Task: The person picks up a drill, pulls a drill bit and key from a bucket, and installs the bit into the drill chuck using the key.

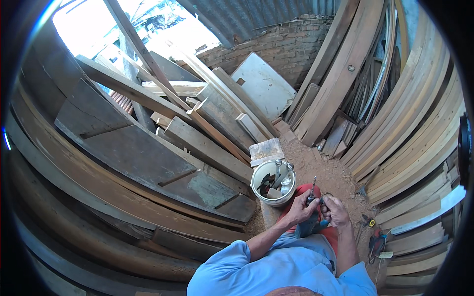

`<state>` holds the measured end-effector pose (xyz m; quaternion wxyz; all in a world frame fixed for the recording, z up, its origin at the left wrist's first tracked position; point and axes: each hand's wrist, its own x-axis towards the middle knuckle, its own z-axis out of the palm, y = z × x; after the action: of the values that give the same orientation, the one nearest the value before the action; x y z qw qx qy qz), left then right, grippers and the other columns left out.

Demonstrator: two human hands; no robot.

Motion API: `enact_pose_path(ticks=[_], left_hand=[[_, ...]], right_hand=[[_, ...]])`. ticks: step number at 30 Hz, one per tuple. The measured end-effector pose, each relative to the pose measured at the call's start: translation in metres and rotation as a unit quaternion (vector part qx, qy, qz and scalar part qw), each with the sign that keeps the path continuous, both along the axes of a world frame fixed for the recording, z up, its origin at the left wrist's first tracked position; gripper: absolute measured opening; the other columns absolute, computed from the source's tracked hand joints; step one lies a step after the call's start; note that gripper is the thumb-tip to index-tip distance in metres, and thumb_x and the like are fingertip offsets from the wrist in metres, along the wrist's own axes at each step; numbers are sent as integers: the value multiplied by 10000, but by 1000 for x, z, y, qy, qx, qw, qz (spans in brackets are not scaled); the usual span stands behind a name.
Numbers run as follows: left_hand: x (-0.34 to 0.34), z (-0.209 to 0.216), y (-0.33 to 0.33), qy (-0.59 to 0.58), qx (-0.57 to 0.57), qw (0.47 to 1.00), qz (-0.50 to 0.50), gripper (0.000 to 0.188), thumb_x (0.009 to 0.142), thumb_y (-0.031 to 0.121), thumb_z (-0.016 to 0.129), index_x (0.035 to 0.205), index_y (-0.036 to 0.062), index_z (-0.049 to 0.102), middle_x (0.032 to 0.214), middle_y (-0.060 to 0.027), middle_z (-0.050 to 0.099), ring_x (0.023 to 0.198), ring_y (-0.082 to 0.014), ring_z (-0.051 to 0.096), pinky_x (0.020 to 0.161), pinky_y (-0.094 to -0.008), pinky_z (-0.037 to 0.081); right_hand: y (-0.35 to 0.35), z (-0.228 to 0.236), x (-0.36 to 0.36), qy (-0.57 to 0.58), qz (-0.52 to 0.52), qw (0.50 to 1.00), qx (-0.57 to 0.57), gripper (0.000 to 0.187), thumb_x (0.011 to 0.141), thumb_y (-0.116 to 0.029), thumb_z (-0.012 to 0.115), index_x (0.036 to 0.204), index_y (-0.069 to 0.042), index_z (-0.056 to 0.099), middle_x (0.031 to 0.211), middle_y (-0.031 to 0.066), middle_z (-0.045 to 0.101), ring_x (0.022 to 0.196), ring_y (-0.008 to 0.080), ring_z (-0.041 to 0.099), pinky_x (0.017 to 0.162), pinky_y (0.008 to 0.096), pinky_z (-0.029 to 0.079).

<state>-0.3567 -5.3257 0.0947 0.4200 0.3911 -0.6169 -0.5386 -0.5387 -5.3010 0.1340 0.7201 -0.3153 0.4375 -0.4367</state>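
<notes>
Close to my lap, my left hand (302, 210) is closed around the front of a power drill, at its dark chuck (310, 199). A thin metal drill bit (314, 183) points up and away from the chuck. The drill's blue-green body (307, 227) lies against my legs, partly hidden by my hands. My right hand (337, 211) pinches a small dark piece at the chuck's right side, which looks like a chuck key (322, 201); fingers cover most of it. Just ahead and left stands a white bucket (255, 183) holding metal tools and other small items.
The bucket stands on a narrow wooden plank (265, 151). Stacked boards (148, 163) crowd the left; long planks (419, 98) line the right. On the sawdust-strewn floor (340, 180), a yellow tape measure (372, 223) and a red-and-dark tool (377, 242) lie at right. A white panel (261, 84) leans on bricks.
</notes>
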Motion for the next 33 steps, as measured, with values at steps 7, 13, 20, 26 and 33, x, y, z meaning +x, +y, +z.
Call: enact_pose_path(ticks=[7,13,20,26,33], left_hand=[[5,6,3,7,-1,1000,-3,160,1021,217,616,1054,61,612,783,32,542,725,-56,478,651,-256,441],[9,4,0,28,26,999,-28,191,1033,253,614,1011,64,601,794,35,567,722,-47,488,645,-251,449],[3,2,2,29,9,999,-34,200,1036,268,617,1042,69,616,760,58,521,694,-35,450,613,-238,417],[6,-5,-4,17,26,999,-43,197,1032,257,624,1063,63,623,751,70,505,688,-30,434,596,-233,389],[1,15,6,44,10,998,-48,136,1016,193,631,1024,58,617,715,64,513,667,-30,436,574,-244,393]], right_hand=[[-14,-10,0,260,19,920,-294,176,936,-186,674,924,-47,568,693,29,548,602,185,563,566,365,445],[0,30,13,488,-9,773,-404,184,885,-159,667,922,-11,564,792,194,624,769,424,613,749,520,443],[-2,35,-9,331,97,915,-211,130,891,-92,638,965,15,633,794,172,647,785,348,644,734,465,503],[4,22,4,522,12,751,-404,140,933,-118,632,1007,-12,686,791,107,680,669,190,649,612,368,510],[13,29,-9,-20,-12,998,50,490,1032,-568,492,997,-105,649,764,50,686,533,102,606,424,246,476]])
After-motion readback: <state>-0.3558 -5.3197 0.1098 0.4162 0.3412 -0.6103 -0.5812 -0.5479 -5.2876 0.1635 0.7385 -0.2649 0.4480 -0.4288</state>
